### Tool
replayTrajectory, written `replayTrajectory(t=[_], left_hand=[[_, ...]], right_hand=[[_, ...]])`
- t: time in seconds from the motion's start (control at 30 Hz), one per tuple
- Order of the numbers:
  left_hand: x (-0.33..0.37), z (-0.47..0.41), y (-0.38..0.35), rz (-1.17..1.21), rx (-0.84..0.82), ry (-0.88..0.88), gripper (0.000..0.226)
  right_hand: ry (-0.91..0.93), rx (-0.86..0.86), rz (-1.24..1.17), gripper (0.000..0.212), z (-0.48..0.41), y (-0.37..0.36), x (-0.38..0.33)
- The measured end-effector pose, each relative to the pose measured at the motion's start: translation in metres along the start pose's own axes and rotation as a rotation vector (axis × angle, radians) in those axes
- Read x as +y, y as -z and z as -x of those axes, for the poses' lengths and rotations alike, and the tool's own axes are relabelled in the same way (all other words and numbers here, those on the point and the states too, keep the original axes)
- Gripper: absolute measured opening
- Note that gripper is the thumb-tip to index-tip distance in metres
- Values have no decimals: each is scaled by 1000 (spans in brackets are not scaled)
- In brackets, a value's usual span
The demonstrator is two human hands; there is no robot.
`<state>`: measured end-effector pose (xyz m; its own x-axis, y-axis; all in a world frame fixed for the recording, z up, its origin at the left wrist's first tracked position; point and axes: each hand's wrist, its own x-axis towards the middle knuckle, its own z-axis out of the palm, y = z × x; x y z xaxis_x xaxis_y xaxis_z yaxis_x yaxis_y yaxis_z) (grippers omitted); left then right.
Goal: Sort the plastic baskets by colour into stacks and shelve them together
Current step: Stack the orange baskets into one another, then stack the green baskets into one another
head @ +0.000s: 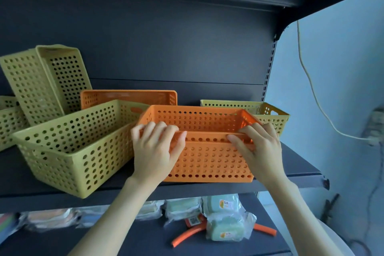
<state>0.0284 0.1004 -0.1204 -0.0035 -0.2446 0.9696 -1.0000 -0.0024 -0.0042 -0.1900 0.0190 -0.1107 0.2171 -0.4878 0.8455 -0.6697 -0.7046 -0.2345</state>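
An orange perforated basket [209,158] stands at the front of the dark shelf [299,164]. My left hand [155,149] and my right hand [257,149] both grip its near rim, fingers curled over the edge. A second orange basket [128,96] sits behind it, further left. A large green basket [76,145] stands left of the held one, touching its side. Two green baskets [43,81] lean tilted against the back panel at far left. A yellow basket [268,116] sits behind right.
Another green basket [8,120] pokes in at the left edge. The lower shelf holds wrapped sponge packs [224,228] and orange tubes [187,237]. A cable [315,97] hangs down the pale wall on the right, past the slotted shelf upright [268,77].
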Motion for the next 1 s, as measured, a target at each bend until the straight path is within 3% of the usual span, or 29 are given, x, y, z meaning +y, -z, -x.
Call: replayTrajectory(t=[0.2, 0.37, 0.57, 0.8, 1.0], left_hand=[[7, -10, 13, 136, -107, 75, 30], [35, -44, 14, 382, -233, 69, 27], [88, -81, -18, 466, -372, 169, 16], [184, -97, -51, 375, -416, 182, 26], [252, -81, -89, 401, -356, 286, 18]], right_hand=[[17, -107, -181, 39, -4, 16, 6], [-45, -38, -273, 32, -22, 37, 35], [-136, -80, -318, 6, -50, 44, 106], [-79, -249, -374, 4, -80, 31, 204], [9, -474, -351, 30, -91, 0, 273]])
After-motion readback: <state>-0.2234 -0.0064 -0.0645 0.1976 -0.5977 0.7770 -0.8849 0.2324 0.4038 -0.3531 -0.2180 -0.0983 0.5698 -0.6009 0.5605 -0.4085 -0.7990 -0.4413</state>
